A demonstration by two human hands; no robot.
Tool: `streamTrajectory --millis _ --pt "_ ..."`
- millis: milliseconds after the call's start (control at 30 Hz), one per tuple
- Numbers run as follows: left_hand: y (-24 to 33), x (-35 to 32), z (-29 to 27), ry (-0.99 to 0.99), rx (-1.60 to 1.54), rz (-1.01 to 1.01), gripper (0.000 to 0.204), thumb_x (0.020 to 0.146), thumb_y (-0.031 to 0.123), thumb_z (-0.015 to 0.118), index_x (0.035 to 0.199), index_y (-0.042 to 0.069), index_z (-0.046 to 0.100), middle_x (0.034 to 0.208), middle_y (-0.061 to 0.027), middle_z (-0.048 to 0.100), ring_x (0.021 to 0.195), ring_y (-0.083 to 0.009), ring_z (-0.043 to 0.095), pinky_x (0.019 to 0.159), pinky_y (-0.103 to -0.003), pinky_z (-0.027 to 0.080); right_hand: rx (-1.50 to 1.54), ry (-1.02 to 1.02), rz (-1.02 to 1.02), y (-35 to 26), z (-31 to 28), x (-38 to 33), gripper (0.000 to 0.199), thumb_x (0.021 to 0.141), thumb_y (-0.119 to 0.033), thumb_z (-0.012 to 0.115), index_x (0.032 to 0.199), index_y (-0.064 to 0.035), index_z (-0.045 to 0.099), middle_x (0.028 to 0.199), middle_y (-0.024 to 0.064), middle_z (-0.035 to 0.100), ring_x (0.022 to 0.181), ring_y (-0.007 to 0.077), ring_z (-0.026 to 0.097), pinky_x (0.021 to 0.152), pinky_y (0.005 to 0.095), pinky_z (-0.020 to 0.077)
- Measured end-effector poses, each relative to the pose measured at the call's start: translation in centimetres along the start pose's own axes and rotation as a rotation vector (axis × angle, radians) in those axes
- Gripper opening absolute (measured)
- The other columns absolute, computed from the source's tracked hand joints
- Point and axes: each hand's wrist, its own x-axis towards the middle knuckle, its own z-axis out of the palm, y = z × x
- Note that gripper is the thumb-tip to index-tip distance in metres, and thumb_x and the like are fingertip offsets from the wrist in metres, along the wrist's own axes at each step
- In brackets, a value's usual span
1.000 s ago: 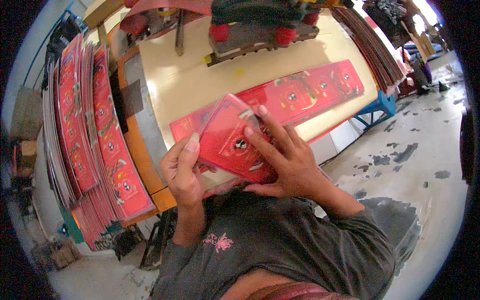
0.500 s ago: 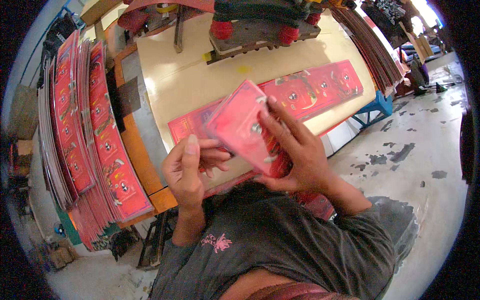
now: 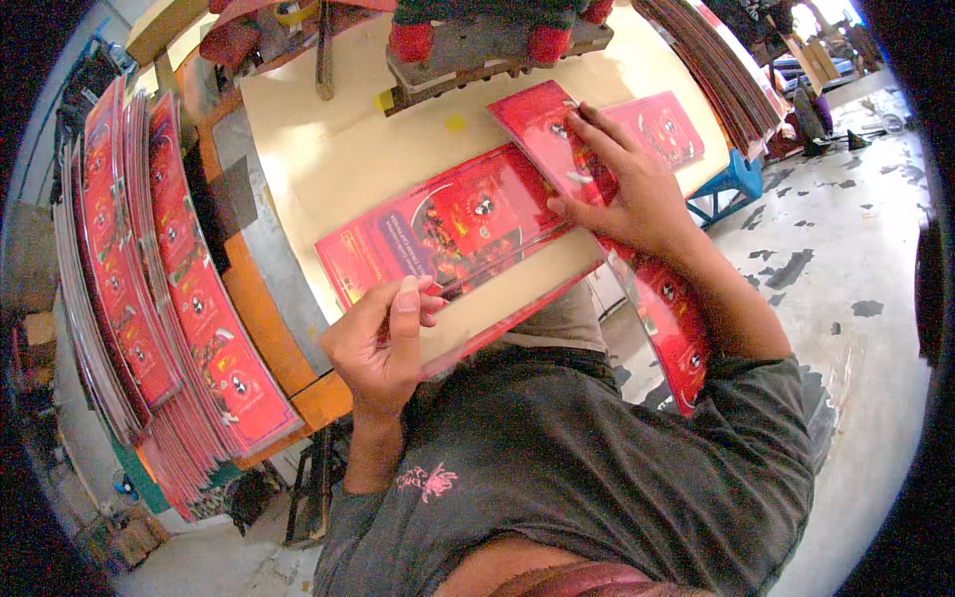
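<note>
A long red printed card sheet (image 3: 448, 224) lies flat on the pale bench top (image 3: 338, 149). My left hand (image 3: 383, 343) pinches its near edge, thumb on top. My right hand (image 3: 627, 189) presses flat on a second red printed sheet (image 3: 542, 124) that slants across the bench and runs down under my forearm to a lower red part (image 3: 676, 328) by my side. A third red sheet (image 3: 671, 124) lies beyond my right hand.
A tall stack of red printed sheets (image 3: 169, 289) stands on edge at the left. A press with red feet (image 3: 477, 45) sits at the back of the bench. More stacked sheets (image 3: 716, 60) lean at the right. A stained concrete floor (image 3: 846, 259) lies beyond.
The red sheet I held up close in both hands has gone down onto the bench. My right hand moved away to the far right, and my left hand dropped to the near edge.
</note>
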Motion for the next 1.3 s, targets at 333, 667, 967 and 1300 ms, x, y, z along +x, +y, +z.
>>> streamTrajectory --millis 333,667,967,1300 --pt "-1.6 -0.2 -0.4 -0.048 0.166 0.158 0.017 0.102 0.014 0.069 0.103 0.0 0.079 0.081 -0.0091 0.078 0.067 -0.0147 0.075 0.057 -0.027 0.056 -0.051 -0.088 0.079 -0.6 0.9 4.0 0.098 0.084 -0.066 0.077 0.157 -0.0075 0.048 0.166 0.0159 0.042 0.142 0.0382 0.054 0.116 0.0464 0.0458" --pt "-1.6 -0.3 -0.5 -0.074 0.138 0.183 0.016 0.101 0.014 0.07 0.103 0.0 0.078 0.08 -0.0086 0.078 0.065 -0.0152 0.073 0.056 -0.028 0.055 -0.177 -0.13 0.149 -1.0 1.4 4.8 0.102 0.084 -0.073 0.073 0.157 -0.0069 0.048 0.165 0.0166 0.044 0.14 0.0386 0.056 0.114 0.0478 0.0476" --pt "-1.7 -0.4 -0.4 -0.069 0.159 0.182 0.016 0.1 0.014 0.07 0.102 0.001 0.078 0.079 -0.0088 0.077 0.065 -0.0165 0.074 0.056 -0.029 0.055 -0.116 -0.075 0.061 -0.4 2.2 4.9 0.1 0.087 -0.069 0.073 0.156 -0.0016 0.047 0.165 0.0225 0.041 0.145 0.0406 0.05 0.118 0.0463 0.0435" --pt "-1.7 -0.3 -0.3 -0.069 0.171 0.196 0.016 0.101 0.013 0.069 0.103 0.0 0.079 0.08 -0.0096 0.078 0.066 -0.0165 0.074 0.057 -0.029 0.056 -0.159 -0.139 0.089 -0.6 1.6 4.8 0.102 0.088 -0.075 0.067 0.159 -0.0056 0.045 0.167 0.0198 0.039 0.14 0.043 0.055 0.114 0.0487 0.0473"
